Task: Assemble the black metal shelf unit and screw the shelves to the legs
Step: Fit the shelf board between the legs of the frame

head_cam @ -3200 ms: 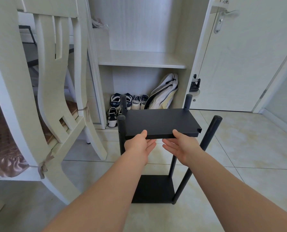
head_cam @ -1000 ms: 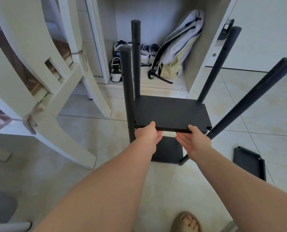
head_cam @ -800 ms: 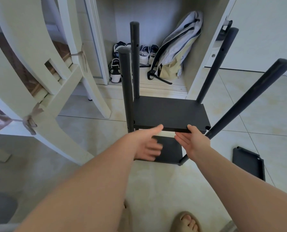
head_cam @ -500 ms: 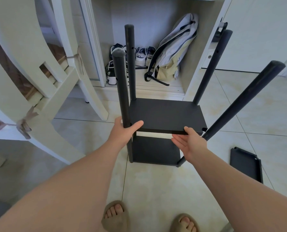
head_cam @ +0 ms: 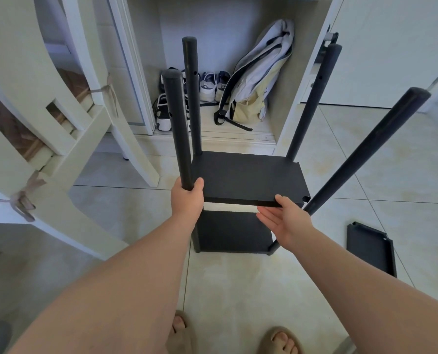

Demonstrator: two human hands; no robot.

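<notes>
Change of grip since three seconds earlier: the left hand (head_cam: pixel 187 198), then placed beside the right on the front edge of the middle shelf (head_cam: pixel 248 177), is now wrapped round the front left leg (head_cam: pixel 178 129), fingers curled behind the tube and thumb in front, just where the shelf corner meets it. The right hand (head_cam: pixel 287 218) is kept at the front edge near the right corner. Its fingers (head_cam: pixel 266 215) are held straight and together beneath the shelf, palm up, and the thumb tip is laid on the top edge. Whether the fingers actually touch the underside cannot be made out with certainty.

The middle shelf is seen level between the four legs, above the bottom shelf (head_cam: pixel 233 233), which stands on the tiled floor (head_cam: pixel 238 290). The front right leg (head_cam: pixel 366 154) is splayed outward, and the notch at the shelf's right front corner appears to lie just beside it. The two back legs (head_cam: pixel 192 98) rise at the shelf's rear corners. A spare shelf (head_cam: pixel 371 249) lies flat on the floor to the right, well apart. A chair (head_cam: pixel 67 139) stands to the left; a backpack (head_cam: pixel 258 80) and shoes (head_cam: pixel 207 85) are kept in the cupboard behind.
</notes>
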